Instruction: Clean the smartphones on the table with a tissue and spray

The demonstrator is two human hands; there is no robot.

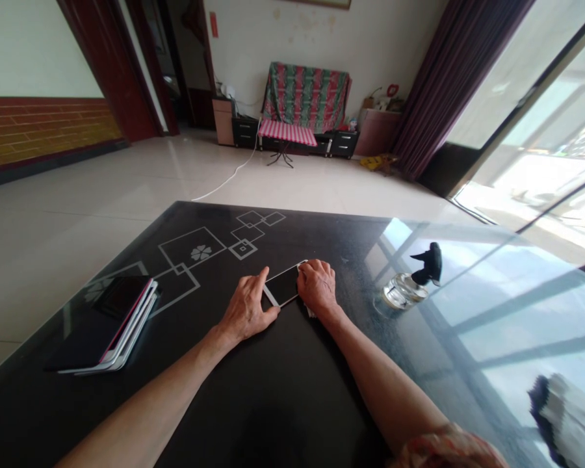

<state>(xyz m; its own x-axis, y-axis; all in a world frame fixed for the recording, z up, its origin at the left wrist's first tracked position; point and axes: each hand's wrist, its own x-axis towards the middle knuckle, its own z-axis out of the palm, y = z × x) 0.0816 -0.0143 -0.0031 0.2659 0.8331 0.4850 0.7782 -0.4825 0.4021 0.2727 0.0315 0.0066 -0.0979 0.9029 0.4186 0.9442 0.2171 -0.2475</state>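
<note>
Phone (285, 285) with dark screen is in the middle of the head view, and it appears to lie flat on the black table (283, 396). The left hand (246, 309) is clamped on its left end: the thumb is at the near side and the forefinger at the far side, I judge so that the phone does not slide. The right hand (318, 286) is over the right end of the phone, with fingers bent and close together, perhaps to press from above. If they close on the phone itself, I cannot tell. A small pale edge (311, 313) shows below this hand; what it is, I cannot tell.

To the left of the phone, well apart, is a stack of flat things (90, 338). To its right is a clear spray bottle (404, 290) with black head, upright, perhaps placed there for easy reach of the right hand. Farther right and nearer to the person than the phone is a crumpled grey thing (572, 416).

The far table edge runs well beyond the phone. Room for moving is widest on the near side of the phone, between the forearms; toward the right, the bottle limits it.
</note>
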